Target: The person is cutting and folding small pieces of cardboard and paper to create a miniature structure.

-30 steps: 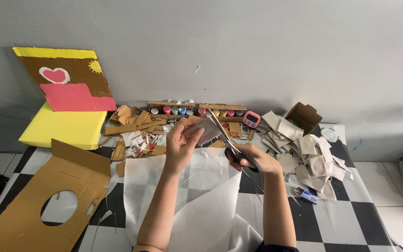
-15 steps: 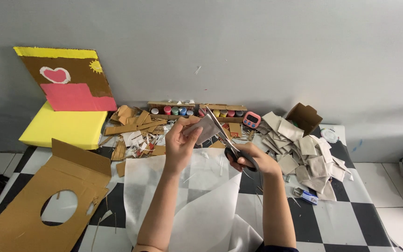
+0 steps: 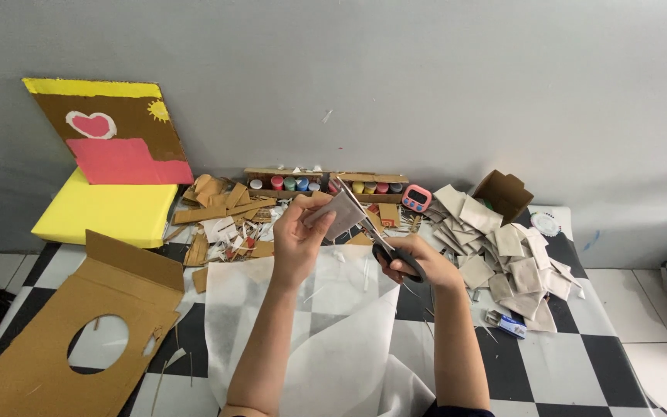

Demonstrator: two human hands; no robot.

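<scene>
Left hand [image 3: 296,235]: fingers pinching a small pale grey square of card [image 3: 339,214], held tilted above the white sheet [image 3: 326,332].
Right hand [image 3: 418,261]: fingers clenched in black-handled scissors [image 3: 372,232], blades at the card's edge.
Nearby: a pile of cut squares [image 3: 503,247] on the checkered floor [image 3: 573,363].

A single head-worn view is given, directed downward and forward over the checkered floor [image 3: 557,371] toward the grey wall [image 3: 426,77]. Both forearms are seen at close range from above, entering at the lower edge; the wall base is seen farther off.
</scene>
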